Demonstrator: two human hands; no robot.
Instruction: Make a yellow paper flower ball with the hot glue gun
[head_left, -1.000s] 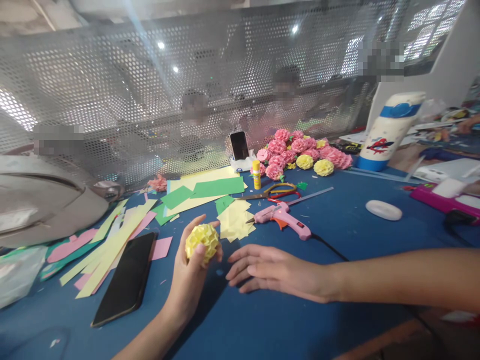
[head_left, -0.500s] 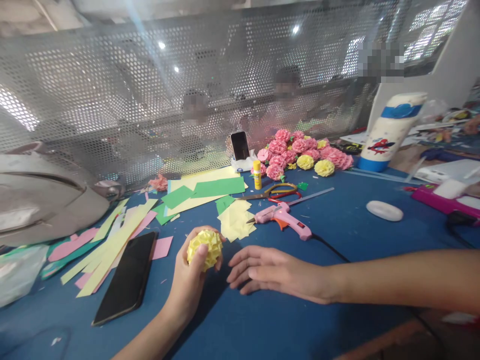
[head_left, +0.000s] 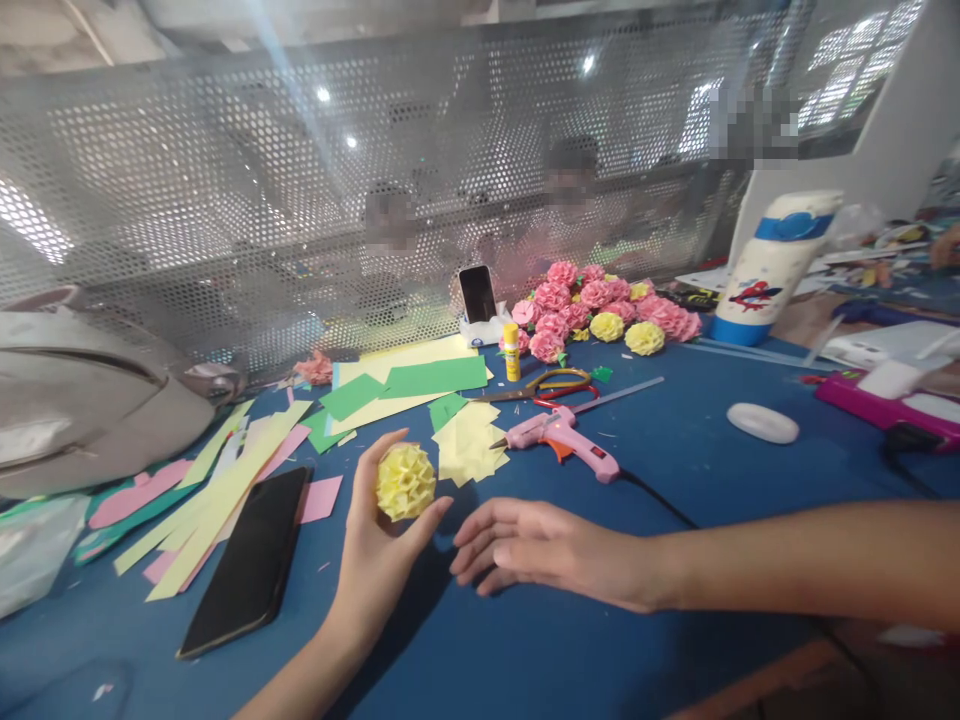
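Observation:
A round yellow paper flower rests in my left hand, between the raised fingers and the thumb, which is spread away to the right. My right hand hovers just right of it over the blue table, fingers apart and slightly curved, holding nothing. Beyond the hands lie yellow paper pieces and a pink glue gun with a clear glue stick in its back. Scissors with orange and red handles lie behind the glue gun, near a yellow glue stick tube.
A black phone and paper strips lie left, beside a grey bag. Pink and yellow paper flowers are heaped at the back, near a bottle. A white oval object sits right.
My left thumb has lifted off the front of the yellow flower and moved right and down, exposing more of the flower. My right hand has barely moved.

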